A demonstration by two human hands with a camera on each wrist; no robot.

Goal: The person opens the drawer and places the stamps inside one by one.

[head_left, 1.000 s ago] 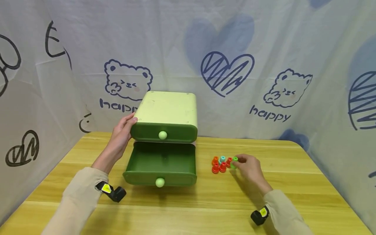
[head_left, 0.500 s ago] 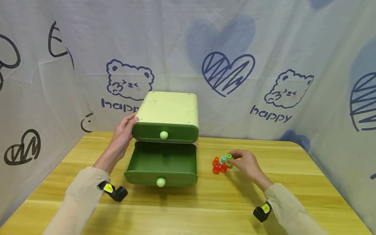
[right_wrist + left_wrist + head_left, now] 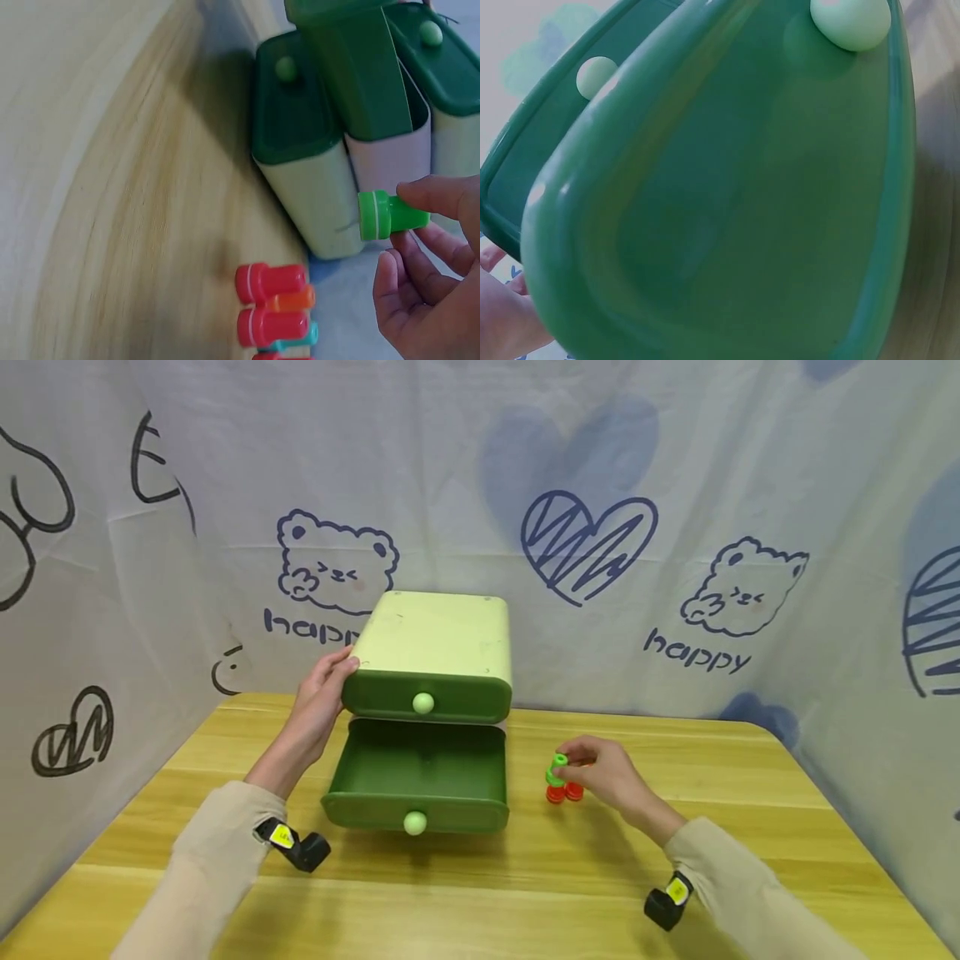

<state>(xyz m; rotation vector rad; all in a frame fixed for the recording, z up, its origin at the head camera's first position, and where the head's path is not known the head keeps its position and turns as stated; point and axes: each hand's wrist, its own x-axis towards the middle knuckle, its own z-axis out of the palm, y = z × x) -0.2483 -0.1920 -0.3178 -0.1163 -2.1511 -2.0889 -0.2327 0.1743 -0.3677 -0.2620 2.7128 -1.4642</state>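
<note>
My right hand (image 3: 609,777) pinches a small green toy stamp (image 3: 557,770) between thumb and fingers, to the right of the green drawer cabinet (image 3: 442,631). Held sideways in the right wrist view, this green stamp hangs apart from the red stamps (image 3: 271,282), an orange stamp (image 3: 298,298) and a teal stamp (image 3: 301,335) on the table. In the head view it and the hand hide part of that group. With fairly straight fingers, my left hand (image 3: 317,706) rests against the cabinet's upper left side. Below the shut top drawer, a drawer (image 3: 375,812) is pulled out, and its visible inside holds nothing.
The right wrist view also shows a lower drawer (image 3: 289,112), which is shut. All of this stands on a wooden table (image 3: 480,902). A white cloth (image 3: 450,468) with blue drawings hangs behind and at both sides.
My right hand has carried the green stamp leftward from the group's right end, over the other stamps, toward the cabinet. My left hand stays on the cabinet's side.
</note>
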